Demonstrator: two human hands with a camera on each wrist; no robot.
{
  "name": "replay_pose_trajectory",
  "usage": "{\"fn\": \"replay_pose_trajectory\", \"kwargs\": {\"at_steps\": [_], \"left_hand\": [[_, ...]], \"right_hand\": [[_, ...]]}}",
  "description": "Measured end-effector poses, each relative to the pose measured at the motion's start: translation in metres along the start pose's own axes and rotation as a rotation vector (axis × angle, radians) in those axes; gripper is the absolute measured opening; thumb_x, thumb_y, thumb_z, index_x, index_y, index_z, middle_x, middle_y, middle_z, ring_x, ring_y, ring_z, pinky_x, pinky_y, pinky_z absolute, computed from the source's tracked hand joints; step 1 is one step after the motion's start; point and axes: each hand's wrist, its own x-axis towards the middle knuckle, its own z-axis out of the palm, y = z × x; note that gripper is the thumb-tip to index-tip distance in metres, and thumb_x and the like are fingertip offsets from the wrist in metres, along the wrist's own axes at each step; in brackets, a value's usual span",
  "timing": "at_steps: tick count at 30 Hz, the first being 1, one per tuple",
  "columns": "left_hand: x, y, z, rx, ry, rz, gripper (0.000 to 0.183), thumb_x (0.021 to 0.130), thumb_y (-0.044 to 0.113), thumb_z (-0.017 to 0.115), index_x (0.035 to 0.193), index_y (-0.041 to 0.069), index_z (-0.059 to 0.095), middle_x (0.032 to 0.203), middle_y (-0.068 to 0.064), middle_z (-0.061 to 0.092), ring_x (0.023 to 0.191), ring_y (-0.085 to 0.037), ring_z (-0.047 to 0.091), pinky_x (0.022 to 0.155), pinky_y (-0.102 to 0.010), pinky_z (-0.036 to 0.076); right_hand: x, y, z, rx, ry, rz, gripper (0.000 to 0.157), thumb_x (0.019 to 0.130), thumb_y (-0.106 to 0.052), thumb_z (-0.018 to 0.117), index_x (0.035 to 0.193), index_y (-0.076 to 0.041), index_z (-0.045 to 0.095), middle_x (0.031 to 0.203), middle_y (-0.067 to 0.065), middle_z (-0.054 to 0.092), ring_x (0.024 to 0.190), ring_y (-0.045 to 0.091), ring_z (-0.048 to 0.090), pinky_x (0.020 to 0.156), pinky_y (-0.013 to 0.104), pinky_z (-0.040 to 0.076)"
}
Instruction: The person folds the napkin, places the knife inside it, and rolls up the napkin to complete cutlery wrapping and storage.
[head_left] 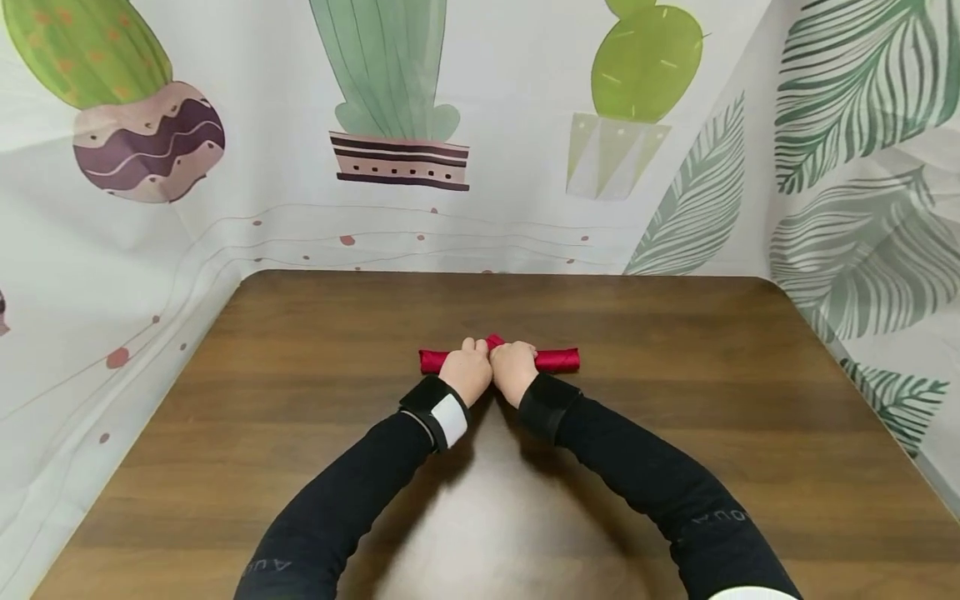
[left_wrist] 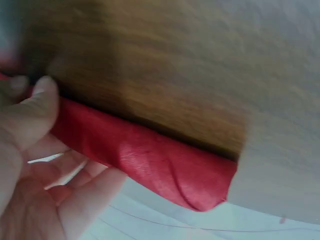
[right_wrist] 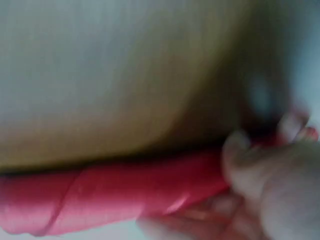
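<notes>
A shiny red cloth rolled into a tube (head_left: pixel 558 360) lies crosswise on the wooden table, with a small pointed tip (head_left: pixel 494 341) showing beyond the hands. Near its middle, my left hand (head_left: pixel 467 368) grips the roll, thumb on the near side and fingers curled round the far side. Right beside it, my right hand (head_left: pixel 514 371) holds the roll the same way. In the left wrist view, the left end of the red cloth roll (left_wrist: pixel 150 155) sticks out past the fingers. The right wrist view is blurred and shows the other end of the roll (right_wrist: pixel 100 195).
The brown wooden table (head_left: pixel 300 400) has rounded far corners. Behind it hangs a white curtain (head_left: pixel 517 175) printed with cacti and leaves. Both forearms, in black sleeves with wrist straps, reach in from the near edge.
</notes>
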Motion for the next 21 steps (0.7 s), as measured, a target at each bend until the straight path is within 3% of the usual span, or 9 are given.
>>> {"fn": "replay_pose_trajectory", "kwargs": {"at_steps": [1, 3, 6, 8, 12, 14, 15, 17, 21], "left_hand": [[0.0, -0.001, -0.011, -0.015, -0.002, 0.005, 0.02, 0.088, 0.007, 0.046, 0.085, 0.005, 0.065, 0.08, -0.011, 0.048, 0.072, -0.024, 0.045, 0.039, -0.035, 0.045], [0.001, -0.004, -0.022, -0.035, -0.038, 0.017, 0.019, 0.089, 0.009, 0.047, 0.088, 0.004, 0.066, 0.081, -0.012, 0.049, 0.072, -0.024, 0.046, 0.041, -0.034, 0.046], [-0.002, -0.01, -0.052, -0.074, -0.111, 0.007, 0.018, 0.088, 0.013, 0.051, 0.094, 0.005, 0.066, 0.085, -0.013, 0.05, 0.074, -0.024, 0.048, 0.048, -0.033, 0.048], [-0.003, -0.013, -0.061, -0.101, -0.146, 0.005, 0.019, 0.088, 0.013, 0.051, 0.098, 0.007, 0.067, 0.088, -0.013, 0.051, 0.077, -0.025, 0.049, 0.051, -0.034, 0.05], [-0.005, -0.017, -0.07, -0.165, -0.17, 0.033, 0.018, 0.086, 0.008, 0.053, 0.097, 0.008, 0.067, 0.087, -0.014, 0.053, 0.076, -0.028, 0.051, 0.054, -0.038, 0.05], [-0.005, -0.019, -0.072, -0.18, -0.158, 0.071, 0.016, 0.084, 0.006, 0.056, 0.091, 0.008, 0.069, 0.084, -0.014, 0.055, 0.072, -0.029, 0.054, 0.054, -0.04, 0.05], [-0.004, -0.02, -0.072, -0.177, -0.148, 0.093, 0.014, 0.083, 0.005, 0.056, 0.087, 0.009, 0.069, 0.082, -0.013, 0.056, 0.07, -0.028, 0.055, 0.054, -0.039, 0.05], [-0.003, -0.022, -0.071, -0.158, -0.126, 0.143, 0.011, 0.081, 0.005, 0.059, 0.081, 0.01, 0.069, 0.078, -0.012, 0.059, 0.067, -0.027, 0.057, 0.055, -0.038, 0.05], [0.0, -0.028, -0.068, -0.181, -0.129, 0.205, 0.006, 0.078, 0.006, 0.062, 0.077, 0.01, 0.066, 0.075, -0.009, 0.062, 0.066, -0.023, 0.059, 0.056, -0.036, 0.049]], "right_hand": [[-0.006, 0.001, -0.014, -0.033, -0.041, 0.011, 0.028, 0.091, -0.007, 0.034, 0.098, 0.0, 0.06, 0.087, 0.02, 0.061, 0.067, 0.039, 0.057, 0.05, 0.048, 0.047], [-0.024, 0.003, -0.038, -0.184, 0.074, 0.008, 0.028, 0.09, -0.007, 0.033, 0.1, 0.003, 0.058, 0.084, 0.024, 0.06, 0.066, 0.044, 0.056, 0.048, 0.047, 0.047], [-0.037, 0.01, -0.07, -0.226, 0.111, -0.028, 0.029, 0.091, -0.009, 0.034, 0.105, 0.005, 0.056, 0.085, 0.025, 0.058, 0.068, 0.043, 0.056, 0.049, 0.044, 0.049], [-0.028, 0.011, -0.053, -0.157, 0.186, -0.075, 0.028, 0.09, -0.01, 0.033, 0.093, 0.0, 0.059, 0.078, 0.02, 0.058, 0.062, 0.04, 0.055, 0.045, 0.045, 0.047], [0.003, 0.011, 0.003, 0.142, 0.049, -0.121, 0.029, 0.089, -0.023, 0.038, 0.079, -0.01, 0.062, 0.072, 0.013, 0.059, 0.062, 0.035, 0.055, 0.049, 0.047, 0.047], [0.008, 0.013, 0.01, 0.237, -0.014, -0.111, 0.023, 0.083, -0.028, 0.048, 0.073, -0.017, 0.064, 0.068, 0.007, 0.06, 0.06, 0.029, 0.056, 0.049, 0.044, 0.047], [0.007, 0.014, 0.006, 0.277, -0.05, -0.088, 0.023, 0.084, -0.029, 0.049, 0.073, -0.017, 0.066, 0.069, 0.006, 0.061, 0.062, 0.028, 0.057, 0.051, 0.044, 0.047], [-0.001, 0.015, -0.006, 0.231, 0.035, -0.08, 0.024, 0.085, -0.022, 0.047, 0.071, -0.012, 0.064, 0.066, 0.009, 0.061, 0.06, 0.028, 0.057, 0.049, 0.044, 0.046], [-0.032, 0.018, -0.065, 0.044, 0.172, 0.008, 0.028, 0.089, -0.01, 0.039, 0.086, 0.004, 0.063, 0.076, 0.023, 0.061, 0.064, 0.039, 0.057, 0.049, 0.048, 0.047]]}}
